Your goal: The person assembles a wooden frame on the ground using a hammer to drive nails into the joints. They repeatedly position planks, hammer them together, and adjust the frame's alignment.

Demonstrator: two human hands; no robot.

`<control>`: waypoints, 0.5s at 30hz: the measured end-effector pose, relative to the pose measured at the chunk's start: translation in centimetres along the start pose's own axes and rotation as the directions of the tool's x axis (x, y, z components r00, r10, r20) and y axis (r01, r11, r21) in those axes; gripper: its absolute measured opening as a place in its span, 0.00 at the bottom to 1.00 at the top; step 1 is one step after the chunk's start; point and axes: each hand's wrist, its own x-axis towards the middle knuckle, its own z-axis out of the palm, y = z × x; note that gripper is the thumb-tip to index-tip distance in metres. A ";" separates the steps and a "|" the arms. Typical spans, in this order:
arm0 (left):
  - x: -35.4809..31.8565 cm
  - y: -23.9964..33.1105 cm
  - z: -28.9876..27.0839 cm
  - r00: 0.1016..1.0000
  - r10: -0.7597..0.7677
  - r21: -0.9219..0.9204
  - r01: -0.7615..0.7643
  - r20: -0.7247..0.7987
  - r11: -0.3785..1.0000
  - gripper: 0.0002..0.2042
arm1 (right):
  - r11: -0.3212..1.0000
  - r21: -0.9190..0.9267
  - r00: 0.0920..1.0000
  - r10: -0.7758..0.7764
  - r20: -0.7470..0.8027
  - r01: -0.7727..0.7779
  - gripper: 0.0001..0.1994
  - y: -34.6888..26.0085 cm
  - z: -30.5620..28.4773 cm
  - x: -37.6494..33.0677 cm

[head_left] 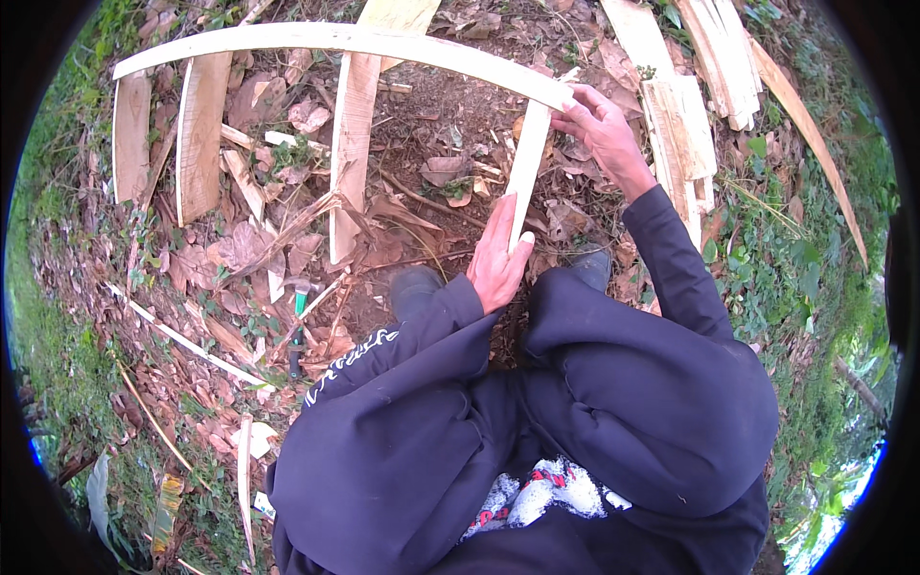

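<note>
A long pale wooden strip (326,36) crosses the far side of the scene, its right end meeting the top of a short upright wooden slat (529,158). My left hand (498,254) grips the lower part of that slat between fingers and thumb. At the corner where the two pieces meet, my right hand (604,134) holds the end of the long strip, thumb and fingers around it. Farther left, a wider board (353,153) and two shorter boards, one of them a curved plank (201,139), extend toward me from the strip.
A hammer (299,316) with a green and black handle lies among dry leaves to my left. Stacked split boards (680,144) lie on the right, near a long thin curved strip (815,144). Wood offcuts (244,182) and sticks litter the leafy ground; green plants grow at both sides.
</note>
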 end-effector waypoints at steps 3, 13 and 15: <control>0.0 -0.3 0.0 1.000 0.010 -0.015 -0.010 0.005 1.000 0.29 | 1.000 -0.026 1.000 -0.004 -0.016 0.004 0.17 -0.2 -0.2 0.1; -0.1 -0.2 -0.4 0.998 -0.020 0.080 0.016 0.051 0.997 0.30 | 1.000 -0.026 1.000 -0.007 -0.019 0.007 0.15 -0.9 -0.1 0.2; -0.1 -0.3 -0.6 0.998 -0.016 0.108 0.009 0.063 0.994 0.31 | 0.999 -0.034 1.000 -0.009 -0.015 0.008 0.15 -0.7 -0.1 0.3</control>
